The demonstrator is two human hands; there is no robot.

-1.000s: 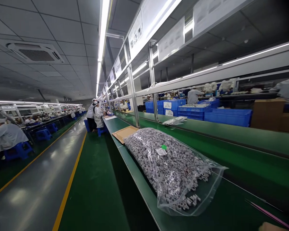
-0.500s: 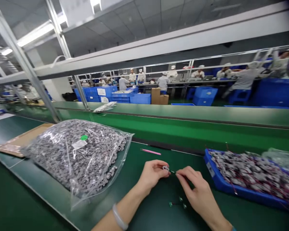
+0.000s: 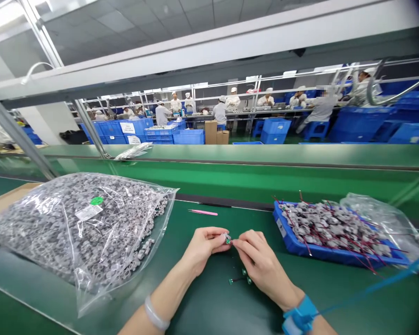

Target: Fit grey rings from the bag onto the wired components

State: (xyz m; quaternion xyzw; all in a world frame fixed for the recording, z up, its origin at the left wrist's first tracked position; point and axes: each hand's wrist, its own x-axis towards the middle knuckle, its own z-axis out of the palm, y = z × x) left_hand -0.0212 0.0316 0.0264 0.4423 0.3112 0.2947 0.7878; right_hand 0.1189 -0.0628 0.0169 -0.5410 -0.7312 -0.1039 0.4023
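Note:
My left hand (image 3: 204,246) pinches a small grey plastic ring part (image 3: 225,236) between thumb and fingers. Right beside it, my right hand (image 3: 256,258) has its fingertips closed on a small green board (image 3: 228,241), which touches the grey part. Other little green boards with wires (image 3: 244,280) lie on the green table just below my hands. Pink tweezers (image 3: 204,212) rest on the table beyond my left hand.
A large clear bag of grey parts (image 3: 101,223) covers the left side. On the right stands a blue tray (image 3: 321,255) of wired grey parts, with clear plastic (image 3: 380,214) behind. A blue wrist strap cord (image 3: 373,284) crosses the lower right. People work in the background.
The green board in my right hand has come up against the grey part in my left hand; a gap lay between them before. The view has turned to the right.

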